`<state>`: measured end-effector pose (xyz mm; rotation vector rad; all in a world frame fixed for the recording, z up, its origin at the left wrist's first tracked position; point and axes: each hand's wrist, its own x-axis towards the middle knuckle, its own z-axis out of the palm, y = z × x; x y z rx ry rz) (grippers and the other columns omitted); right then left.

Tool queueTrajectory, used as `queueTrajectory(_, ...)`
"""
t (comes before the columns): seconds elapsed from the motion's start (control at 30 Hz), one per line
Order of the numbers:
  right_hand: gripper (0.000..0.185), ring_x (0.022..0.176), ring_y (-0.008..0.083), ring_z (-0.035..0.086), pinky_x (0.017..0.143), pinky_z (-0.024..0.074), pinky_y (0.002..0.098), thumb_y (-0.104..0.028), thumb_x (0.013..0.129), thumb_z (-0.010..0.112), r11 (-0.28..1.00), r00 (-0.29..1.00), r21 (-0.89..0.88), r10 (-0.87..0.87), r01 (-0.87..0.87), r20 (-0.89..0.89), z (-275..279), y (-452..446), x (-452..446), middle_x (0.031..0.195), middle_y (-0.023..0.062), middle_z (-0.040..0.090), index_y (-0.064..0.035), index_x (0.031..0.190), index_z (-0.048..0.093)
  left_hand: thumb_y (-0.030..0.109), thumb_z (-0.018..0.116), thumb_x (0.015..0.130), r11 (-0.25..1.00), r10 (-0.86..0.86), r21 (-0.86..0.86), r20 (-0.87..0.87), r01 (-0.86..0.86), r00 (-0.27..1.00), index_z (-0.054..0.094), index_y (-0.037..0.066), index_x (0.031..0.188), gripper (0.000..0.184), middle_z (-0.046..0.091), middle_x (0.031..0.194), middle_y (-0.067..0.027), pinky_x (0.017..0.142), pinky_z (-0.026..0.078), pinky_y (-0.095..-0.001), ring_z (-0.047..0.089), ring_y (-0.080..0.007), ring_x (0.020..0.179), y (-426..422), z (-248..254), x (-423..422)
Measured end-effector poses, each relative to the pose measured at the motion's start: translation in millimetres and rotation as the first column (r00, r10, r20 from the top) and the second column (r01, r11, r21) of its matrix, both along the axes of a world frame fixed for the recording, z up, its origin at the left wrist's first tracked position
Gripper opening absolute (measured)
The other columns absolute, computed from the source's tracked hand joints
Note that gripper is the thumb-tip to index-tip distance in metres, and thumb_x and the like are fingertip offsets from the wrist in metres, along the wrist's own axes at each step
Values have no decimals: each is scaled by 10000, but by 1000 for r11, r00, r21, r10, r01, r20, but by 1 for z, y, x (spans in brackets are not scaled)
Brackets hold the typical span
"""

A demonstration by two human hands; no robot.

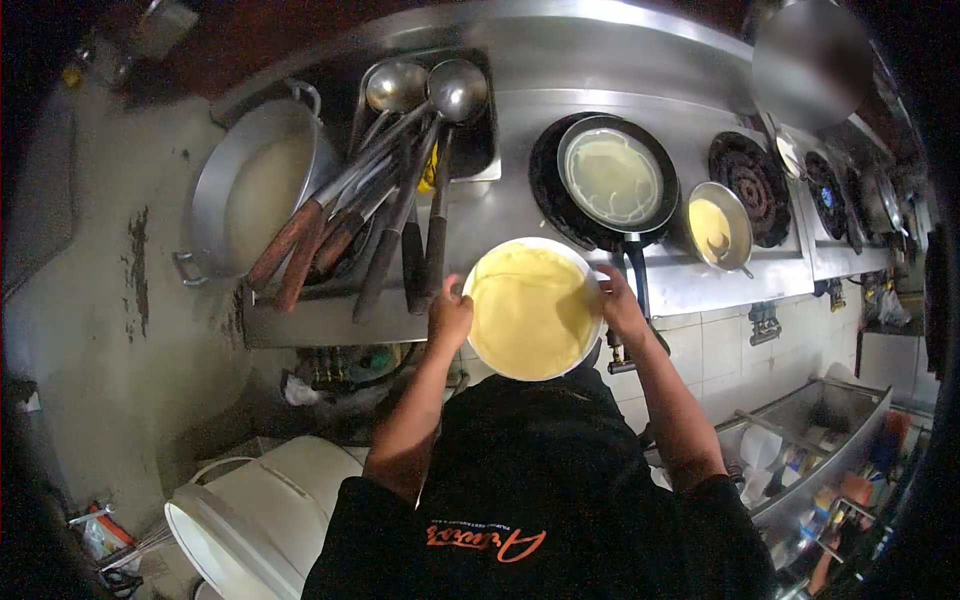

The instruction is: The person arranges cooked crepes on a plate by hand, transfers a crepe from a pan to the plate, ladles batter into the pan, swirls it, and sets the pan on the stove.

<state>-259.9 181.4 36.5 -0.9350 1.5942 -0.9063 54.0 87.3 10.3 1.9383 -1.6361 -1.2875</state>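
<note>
Between my two hands is a round white plate [532,374], covered by thin yellow crepes [530,310] whose top one shows a crease near the far edge. My left hand [452,318] grips the plate's left rim, thumb on top. On the opposite rim, my right hand [622,308] is closed around the edge. Beyond the plate, a black frying pan [665,165] sits on a burner with pale batter [612,175] spread in it. To its right stands a metal bowl [738,215] of yellow batter holding a ladle or scoop.
Several wooden-handled ladles [458,92] lie across a dark tray [480,145] at the back left. A large two-handled metal pot [215,190] stands beside them. More burners [750,185] run along the stove to the right. A white bucket [255,520] and a metal rack [830,450] are below.
</note>
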Motion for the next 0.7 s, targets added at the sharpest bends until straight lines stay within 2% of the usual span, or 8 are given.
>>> queueTrajectory(0.07,495,980,267,610,849,505,381,-30,813,592,999,999,27,-40,41,-18,25,-4,8,1094,182,605,-49,1295,479,148,617,822,950,-39,-299,179,92,983,481,96,1321,520,668,1005,-185,778,490,-467,638,-384,858,10,16,-9)
queueTrajectory(0.1,462,982,295,607,854,501,390,-23,805,596,996,958,-89,-5,-21,-286,30,-5,11,1090,190,605,-43,1259,508,134,635,811,900,-22,-428,149,84,989,534,94,1244,446,660,990,-168,784,478,-476,621,-386,878,13,29,-16)
queueTrajectory(0.17,399,986,351,602,866,492,407,-9,789,602,942,670,-251,-38,-224,-741,34,-5,15,1083,205,607,-31,1186,565,106,659,791,787,-97,-593,151,169,984,608,89,1091,305,640,951,-139,790,460,-480,589,-381,903,10,37,-27)
queueTrajectory(0.2,347,883,427,564,814,474,478,-81,721,698,909,594,-348,-152,-229,-790,25,-6,18,952,192,614,-37,1054,613,92,665,782,731,-182,-633,180,255,967,630,87,1016,236,627,929,-127,792,455,-475,575,-373,908,4,25,-29)
queueTrajectory(0.3,204,862,400,577,778,476,466,-77,731,681,908,680,-366,-139,-202,-720,19,-8,26,903,187,607,-50,929,639,59,703,732,596,-376,-710,166,375,911,654,88,811,97,570,863,-85,781,434,-438,536,-325,888,-3,25,-48)
queueTrajectory(0.33,95,847,391,577,749,474,467,-68,735,666,915,676,-361,-153,-178,-721,21,-7,33,876,180,597,-62,827,643,59,717,719,577,-421,-711,162,402,892,659,93,822,123,572,871,-82,790,428,-435,539,-319,892,-5,25,-53)
queueTrajectory(0.5,80,802,380,578,717,480,458,-34,731,651,912,699,-348,-103,-218,-708,26,-1,40,837,172,592,-53,807,635,92,765,686,576,-505,-668,163,472,847,673,116,846,185,568,901,-68,830,393,-447,528,-296,935,-13,25,-71)
queueTrajectory(0.7,132,842,365,592,757,488,434,-30,731,679,924,688,-306,-67,-231,-723,24,-5,38,877,164,617,-35,861,657,161,698,782,545,-573,-572,280,613,771,696,119,821,58,570,941,-54,871,370,-458,509,-275,1001,-23,26,-72)
